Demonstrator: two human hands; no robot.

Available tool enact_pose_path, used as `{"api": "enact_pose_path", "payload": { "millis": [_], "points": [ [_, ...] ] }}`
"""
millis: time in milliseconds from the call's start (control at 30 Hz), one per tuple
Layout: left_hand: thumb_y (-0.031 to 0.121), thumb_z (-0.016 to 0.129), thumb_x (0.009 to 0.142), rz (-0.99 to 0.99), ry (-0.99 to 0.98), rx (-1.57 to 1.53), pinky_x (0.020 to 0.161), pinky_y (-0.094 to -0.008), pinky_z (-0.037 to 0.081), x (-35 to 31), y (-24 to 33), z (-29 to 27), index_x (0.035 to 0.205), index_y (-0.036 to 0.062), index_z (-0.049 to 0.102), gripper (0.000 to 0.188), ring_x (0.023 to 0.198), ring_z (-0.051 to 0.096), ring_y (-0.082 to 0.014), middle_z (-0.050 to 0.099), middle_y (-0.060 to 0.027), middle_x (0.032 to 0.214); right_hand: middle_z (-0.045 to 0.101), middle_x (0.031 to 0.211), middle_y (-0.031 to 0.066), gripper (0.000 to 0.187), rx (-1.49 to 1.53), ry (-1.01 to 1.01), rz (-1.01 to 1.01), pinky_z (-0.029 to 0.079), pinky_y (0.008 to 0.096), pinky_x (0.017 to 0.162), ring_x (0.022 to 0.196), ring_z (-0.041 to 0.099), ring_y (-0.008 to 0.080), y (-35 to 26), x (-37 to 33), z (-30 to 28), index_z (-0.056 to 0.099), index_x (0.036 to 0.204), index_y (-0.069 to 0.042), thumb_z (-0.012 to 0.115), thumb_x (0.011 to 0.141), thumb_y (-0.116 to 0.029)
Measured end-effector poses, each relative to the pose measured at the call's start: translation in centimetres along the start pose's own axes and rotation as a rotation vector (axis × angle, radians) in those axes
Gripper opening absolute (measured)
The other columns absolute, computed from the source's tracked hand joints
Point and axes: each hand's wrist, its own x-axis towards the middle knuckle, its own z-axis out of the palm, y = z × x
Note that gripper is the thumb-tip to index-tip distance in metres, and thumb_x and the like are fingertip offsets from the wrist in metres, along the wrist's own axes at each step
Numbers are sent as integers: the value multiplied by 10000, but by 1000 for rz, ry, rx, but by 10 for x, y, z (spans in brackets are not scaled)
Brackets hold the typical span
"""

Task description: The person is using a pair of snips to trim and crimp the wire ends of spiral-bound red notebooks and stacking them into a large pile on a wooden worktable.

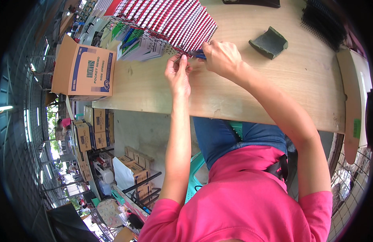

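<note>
A tall stack of spiral-bound notebooks [166, 22], showing red and white edges and rows of dark wire coils, stands at the far side of the table. Fingers wrapped round blue-handled pliers [197, 54], my right hand [223, 58] keeps the tool's jaws at the stack's near corner. My left hand [179, 74] is closed in a pinch right beside the jaws. Whatever lies between its thumb and fingers is too small and covered to make out. Left of the hands, more notebooks [142, 47] with white pages and green-blue covers lie against the stack.
An open cardboard box [88, 68] sits at the table's left. Right of the stack is a dark curved block [269, 42], with a bundle of black wire coils [324, 24] at the far right. The wooden table's [243, 97] near edge runs just above my lap.
</note>
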Motion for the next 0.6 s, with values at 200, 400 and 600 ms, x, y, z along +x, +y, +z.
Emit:
{"api": "enact_pose_path", "payload": {
  "millis": [200,400,600],
  "points": [
    [110,682,967,15,-18,23,702,-233,483,-4,1,-9,1177,55,606,230,816,580,-67,673,-45,1027,684,888,174,409,-86,435,-97,560,462,636,807,705,352,5,-14,10,619,1000,-7,763,829,-349],
    [113,681,971,59,-49,43,642,-218,486,-2,11,2,1131,32,621,189,783,581,-61,669,-16,968,683,861,141,381,-80,381,-89,557,460,645,771,705,352,4,-2,17,623,1003,-37,762,830,-347],
    [125,686,971,34,-17,34,639,-215,486,-3,11,-1,1102,30,631,171,777,576,-59,664,-6,956,684,867,127,366,-38,386,-61,548,454,630,771,709,320,6,-11,12,627,982,-40,761,832,-345]
  ]
}}
